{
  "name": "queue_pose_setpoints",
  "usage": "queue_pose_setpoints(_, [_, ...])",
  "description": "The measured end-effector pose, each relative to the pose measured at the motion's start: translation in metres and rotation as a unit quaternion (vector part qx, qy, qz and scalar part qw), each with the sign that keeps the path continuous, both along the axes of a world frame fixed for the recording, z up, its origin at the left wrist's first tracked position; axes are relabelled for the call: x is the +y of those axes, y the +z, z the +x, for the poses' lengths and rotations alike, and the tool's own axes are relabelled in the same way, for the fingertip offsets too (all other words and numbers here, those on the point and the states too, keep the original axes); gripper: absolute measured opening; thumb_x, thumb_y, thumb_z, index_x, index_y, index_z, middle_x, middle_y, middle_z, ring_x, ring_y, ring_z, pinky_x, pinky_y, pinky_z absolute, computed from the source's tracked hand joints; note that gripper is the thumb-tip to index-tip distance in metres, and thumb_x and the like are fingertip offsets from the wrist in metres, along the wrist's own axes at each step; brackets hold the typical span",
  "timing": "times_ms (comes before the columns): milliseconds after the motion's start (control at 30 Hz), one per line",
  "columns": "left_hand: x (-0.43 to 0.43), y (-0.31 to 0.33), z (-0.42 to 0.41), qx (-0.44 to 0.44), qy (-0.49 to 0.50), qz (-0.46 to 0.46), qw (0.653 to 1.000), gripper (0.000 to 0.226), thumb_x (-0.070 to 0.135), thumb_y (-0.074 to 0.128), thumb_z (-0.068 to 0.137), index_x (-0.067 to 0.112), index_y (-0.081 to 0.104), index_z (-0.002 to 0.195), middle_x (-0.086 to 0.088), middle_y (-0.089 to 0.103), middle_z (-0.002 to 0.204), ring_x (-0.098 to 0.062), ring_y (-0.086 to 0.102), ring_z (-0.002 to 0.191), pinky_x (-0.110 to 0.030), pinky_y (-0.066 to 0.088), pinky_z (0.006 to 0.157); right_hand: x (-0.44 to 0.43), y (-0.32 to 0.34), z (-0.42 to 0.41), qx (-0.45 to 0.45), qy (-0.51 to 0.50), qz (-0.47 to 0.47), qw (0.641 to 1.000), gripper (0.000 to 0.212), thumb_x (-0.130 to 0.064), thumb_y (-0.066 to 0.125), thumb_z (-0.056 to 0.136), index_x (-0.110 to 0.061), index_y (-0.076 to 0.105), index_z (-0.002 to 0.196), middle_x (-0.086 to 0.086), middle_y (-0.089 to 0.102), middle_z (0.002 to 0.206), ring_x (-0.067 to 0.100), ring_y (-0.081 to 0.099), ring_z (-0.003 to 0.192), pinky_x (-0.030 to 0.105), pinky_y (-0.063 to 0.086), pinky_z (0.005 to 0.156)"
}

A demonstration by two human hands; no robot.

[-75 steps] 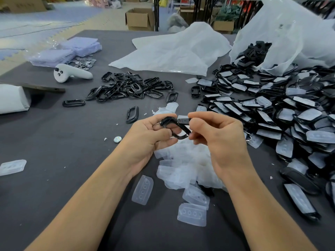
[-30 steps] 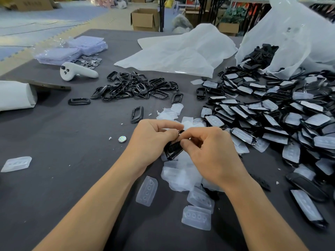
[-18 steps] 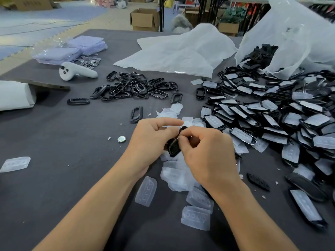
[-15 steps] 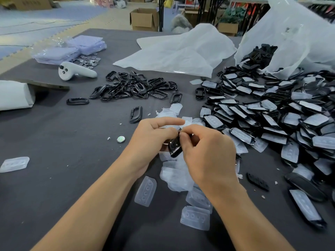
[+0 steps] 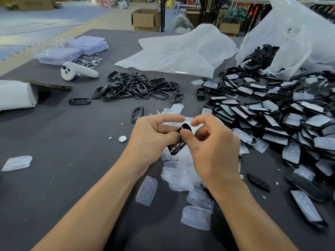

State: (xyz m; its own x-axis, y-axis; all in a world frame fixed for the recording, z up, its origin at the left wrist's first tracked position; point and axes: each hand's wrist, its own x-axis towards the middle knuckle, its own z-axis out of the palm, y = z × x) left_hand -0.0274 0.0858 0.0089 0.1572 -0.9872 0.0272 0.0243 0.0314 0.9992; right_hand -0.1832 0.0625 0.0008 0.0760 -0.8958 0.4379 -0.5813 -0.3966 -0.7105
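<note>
Black frame (image 5: 176,149): sits pinched at mid-length between thumbs and curled fingers of left grip (image 5: 152,140) and right grip (image 5: 215,153), equally near both. Runs lengthwise from near-left up to far-right, rounded end free. Hangs above clear liners (image 5: 177,174); bare bench (image 5: 63,178) leftward, heaped shells (image 5: 272,113) rightward.

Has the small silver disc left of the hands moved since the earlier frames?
No. The silver disc lies at the same spot, just nearer than the lone black frame, as before; only the camera shifted.
</note>
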Motion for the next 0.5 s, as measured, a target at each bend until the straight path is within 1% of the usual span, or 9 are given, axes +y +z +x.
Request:
queue_pose_setpoints(67, [0.0,0.001,0.002,0.006,0.001,-0.011,1.0,0.042,-0.018,0.068,0.084,0.017,0.078,0.106,-0.016,0.08,0.089,-0.024,0.071,0.075,-0.026,0.06,0.074,-0.001,-0.002,0.002,-0.029,0.012,0.032,0.999,0.02,-0.043,0.076,0.09,-0.036,0.059,0.096,-0.01,0.064,0.063,0.007,0.062,0.065,0.017,0.043,0.057])
queue_pose_setpoints(100, [0.0,0.001,0.002,0.005,0.0,-0.014,1.0,0.043,-0.019,0.068,0.083,0.016,0.077,0.105,-0.016,0.08,0.089,-0.023,0.071,0.075,-0.025,0.06,0.074,-0.002,-0.004,0.002,-0.043,0.026,0.06,0.997,0.016,-0.043,0.074,0.092,-0.037,0.06,0.096,-0.012,0.067,0.067,0.006,0.063,0.065,0.016,0.042,0.055])
queue_pose_setpoints(133, [0.0,0.0,0.002,0.002,-0.002,-0.014,1.0,0.043,-0.02,0.067,0.083,0.015,0.077,0.106,-0.015,0.08,0.089,-0.023,0.073,0.075,-0.025,0.06,0.075,-0.005,-0.005,0.003,-0.059,0.042,0.087,0.994,0.012,-0.042,0.072,0.094,-0.035,0.062,0.093,-0.013,0.068,0.067,0.007,0.063,0.061,0.016,0.042,0.054])
queue_pose_setpoints(167, [0.0,0.0,0.002,-0.004,-0.004,-0.012,1.0,0.043,-0.02,0.068,0.082,0.015,0.076,0.106,-0.014,0.081,0.089,-0.022,0.074,0.075,-0.026,0.06,0.075,-0.007,-0.006,0.003,-0.077,0.055,0.106,0.99,0.01,-0.039,0.071,0.095,-0.031,0.066,0.091,-0.011,0.069,0.065,0.008,0.061,0.056,0.02,0.043,0.054])
queue_pose_setpoints(233, [-0.001,-0.002,0.0,-0.024,-0.003,-0.005,1.0,0.044,-0.019,0.07,0.08,0.015,0.075,0.107,-0.011,0.081,0.089,-0.02,0.076,0.074,-0.029,0.06,0.076,-0.01,-0.007,0.002,-0.104,0.06,0.123,0.985,0.012,-0.036,0.072,0.094,-0.028,0.069,0.087,-0.007,0.069,0.062,0.008,0.057,0.049,0.024,0.043,0.053])
queue_pose_setpoints(300, [-0.002,-0.003,-0.001,-0.045,0.01,0.0,0.999,0.044,-0.013,0.076,0.076,0.02,0.076,0.106,-0.007,0.081,0.088,-0.021,0.077,0.076,-0.035,0.061,0.079,-0.011,-0.006,0.002,-0.107,0.052,0.127,0.985,0.016,-0.038,0.074,0.092,-0.027,0.068,0.083,-0.006,0.07,0.063,0.007,0.056,0.048,0.022,0.043,0.052])
queue_pose_setpoints(400, [-0.002,-0.004,0.0,-0.071,0.017,0.008,0.997,0.042,0.004,0.076,0.068,0.027,0.077,0.103,-0.002,0.082,0.087,-0.019,0.077,0.076,-0.038,0.062,0.083,-0.012,-0.006,0.002,-0.093,0.053,0.132,0.985,0.021,-0.04,0.075,0.091,-0.026,0.067,0.078,-0.004,0.069,0.061,0.008,0.057,0.051,0.017,0.041,0.051])
queue_pose_setpoints(433, [-0.002,-0.004,0.0,-0.076,0.013,0.011,0.997,0.043,0.005,0.075,0.067,0.028,0.077,0.103,-0.001,0.082,0.087,-0.018,0.076,0.076,-0.04,0.063,0.084,-0.012,-0.006,0.003,-0.088,0.053,0.132,0.986,0.022,-0.041,0.075,0.09,-0.026,0.066,0.076,-0.004,0.067,0.06,0.008,0.056,0.052,0.017,0.041,0.051])
queue_pose_setpoints(500, [-0.001,-0.003,-0.002,-0.084,0.006,0.009,0.996,0.044,0.003,0.072,0.068,0.028,0.077,0.103,-0.001,0.082,0.087,-0.023,0.075,0.078,-0.049,0.063,0.087,-0.012,-0.006,0.003,-0.074,0.048,0.123,0.989,0.025,-0.041,0.075,0.09,-0.026,0.064,0.074,-0.005,0.064,0.057,0.008,0.054,0.051,0.017,0.039,0.051])
